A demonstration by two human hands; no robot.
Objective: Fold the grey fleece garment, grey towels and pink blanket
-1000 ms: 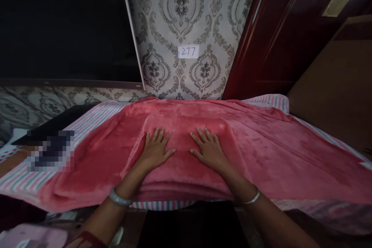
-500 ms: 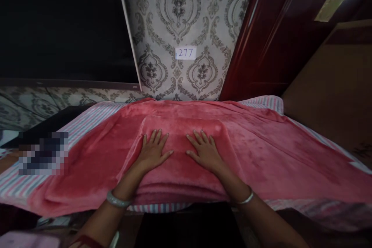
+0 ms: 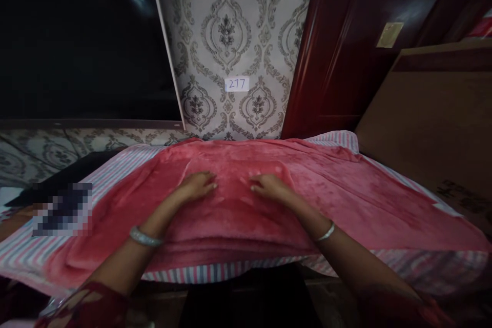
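A pinkish-red plush blanket (image 3: 238, 220) lies spread wide, with a thick folded rectangle of it heaped in the middle. Over the left part of that folded section is my left hand (image 3: 198, 185), its fingers bent inward and loosely apart, holding nothing. My right hand (image 3: 270, 187) mirrors it on the right part, fingers bent and slightly blurred, also without anything in them. Whether the fingertips touch the plush cannot be made out. Layered folds show along the front edge of the blanket.
Under the blanket is a striped cloth (image 3: 200, 272) over the table. A large dark screen (image 3: 84, 46) stands at the back left. A cardboard box (image 3: 434, 107) borders the right side, near a dark red door (image 3: 338, 61). Patterned wallpaper (image 3: 226, 25) carries a label marked 277 (image 3: 237, 83).
Both hands were flat on the folded section with fingers spread; now they are raised at the wrists with fingers bent inward. The camera view has shifted slightly.
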